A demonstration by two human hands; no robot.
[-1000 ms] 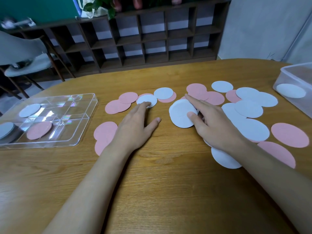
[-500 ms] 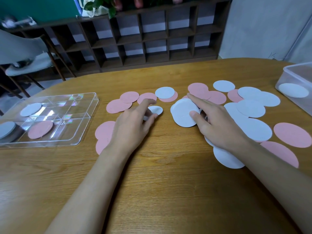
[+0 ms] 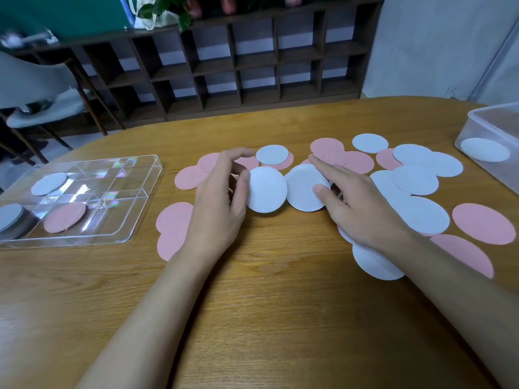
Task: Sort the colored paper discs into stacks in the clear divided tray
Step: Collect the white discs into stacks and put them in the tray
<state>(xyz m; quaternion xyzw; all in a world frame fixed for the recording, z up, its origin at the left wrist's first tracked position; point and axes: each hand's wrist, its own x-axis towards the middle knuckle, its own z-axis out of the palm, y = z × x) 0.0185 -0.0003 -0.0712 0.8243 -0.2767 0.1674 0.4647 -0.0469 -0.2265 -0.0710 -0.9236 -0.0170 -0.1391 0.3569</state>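
**While the left hand pinches one white disc, the right pins the white pile**

Since nothing near the bottom of the frame has been sorted yet, a large white disc (image 3: 373, 266) lies half under the right forearm. Two overlapping pink discs (image 3: 172, 228) sit beside the left wrist on the wooden table (image 3: 280, 318).

Just above, at centre frame, the left hand (image 3: 219, 203) nips a white disc (image 3: 266, 189) by its left rim, thumb in front and fingers curled behind. Paper this thin probably cannot be picked up any other way.

Touching that disc on its right is a white stack (image 3: 302, 189). The right hand (image 3: 362, 209) lies on the stack with its index finger straight along the far edge and its thumb flat on top. It presses rather than grips, likely to keep the sheets squared.

Loose pink and white discs spread beyond and to the right. At middle left, well apart, the clear divided tray (image 3: 84, 242) holds white and pink discs in separate compartments. A plastic box (image 3: 477, 113) at upper right holds one white disc.
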